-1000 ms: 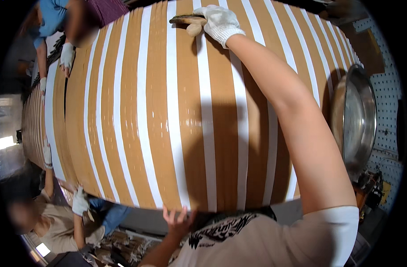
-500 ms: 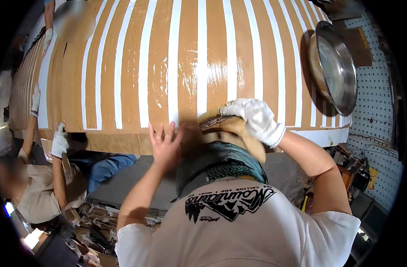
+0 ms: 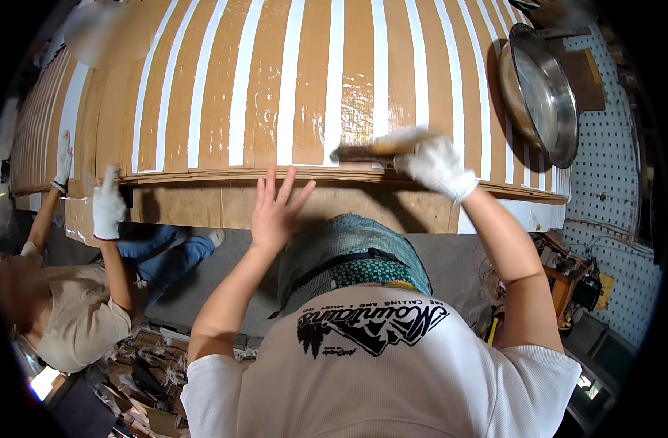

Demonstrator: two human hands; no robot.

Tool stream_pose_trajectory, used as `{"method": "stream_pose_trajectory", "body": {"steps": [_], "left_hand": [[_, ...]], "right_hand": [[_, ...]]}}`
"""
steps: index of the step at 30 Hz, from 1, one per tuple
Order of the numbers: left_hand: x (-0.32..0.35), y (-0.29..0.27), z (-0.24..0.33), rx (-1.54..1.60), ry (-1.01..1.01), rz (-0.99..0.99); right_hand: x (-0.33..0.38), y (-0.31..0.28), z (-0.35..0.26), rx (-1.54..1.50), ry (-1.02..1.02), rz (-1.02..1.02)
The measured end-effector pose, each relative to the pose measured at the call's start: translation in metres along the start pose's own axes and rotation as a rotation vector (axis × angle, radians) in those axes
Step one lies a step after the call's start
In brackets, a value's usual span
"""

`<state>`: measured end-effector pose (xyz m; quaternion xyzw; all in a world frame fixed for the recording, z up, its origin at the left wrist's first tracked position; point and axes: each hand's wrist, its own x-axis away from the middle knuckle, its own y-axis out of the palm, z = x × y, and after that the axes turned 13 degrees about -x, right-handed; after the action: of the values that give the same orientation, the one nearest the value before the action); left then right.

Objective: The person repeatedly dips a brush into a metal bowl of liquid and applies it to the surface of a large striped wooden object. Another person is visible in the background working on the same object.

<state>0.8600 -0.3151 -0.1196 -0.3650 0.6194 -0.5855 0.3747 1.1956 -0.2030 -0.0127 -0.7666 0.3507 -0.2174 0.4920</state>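
Observation:
Brown sheets (image 3: 352, 106) with white stripes lie in a broad, layered stack before me, wet and glossy in the middle. My right hand (image 3: 432, 169), in a white knitted glove, is closed around the handle of a wide brush (image 3: 370, 152). The brush lies low over the striped surface close to the stack's near edge and is smeared by motion. My bare left hand (image 3: 275, 215) is open, its fingers spread and the tips at the near edge of the sheets. Nothing is in it.
A large metal basin (image 3: 546, 98) sits tilted on the sheets at the right. On the left a co-worker has two gloved hands (image 3: 109, 204) at the stack's near edge. A wooden table side (image 3: 297, 208) runs below the sheets. Cardboard scraps (image 3: 148, 387) litter the lower left.
My right hand has swung the brush from a raised tilt to a flatter, sideways position. The fingers of my left hand are straighter. My view has shifted, bringing the layered near edge into sight.

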Motion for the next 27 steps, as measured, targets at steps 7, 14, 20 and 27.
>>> {"method": "stream_pose_trajectory", "body": {"steps": [7, 14, 20, 27], "left_hand": [[-0.012, -0.021, -0.024, 0.269, -0.536, 0.439], [-0.024, -0.041, -0.065, -0.201, -0.679, 0.149], [-0.061, -0.069, -0.067, -0.141, -0.716, -0.277], [-0.057, -0.063, -0.067, -0.164, -0.676, -0.276]], "right_hand": [[-0.074, 0.034, -0.039, -0.223, 0.093, 0.430], [-0.075, 0.000, -0.061, -0.387, 0.241, -0.011], [-0.165, -0.047, 0.048, -0.303, 0.419, 0.244], [-0.300, -0.107, 0.201, -0.173, 0.515, 0.279]]}}
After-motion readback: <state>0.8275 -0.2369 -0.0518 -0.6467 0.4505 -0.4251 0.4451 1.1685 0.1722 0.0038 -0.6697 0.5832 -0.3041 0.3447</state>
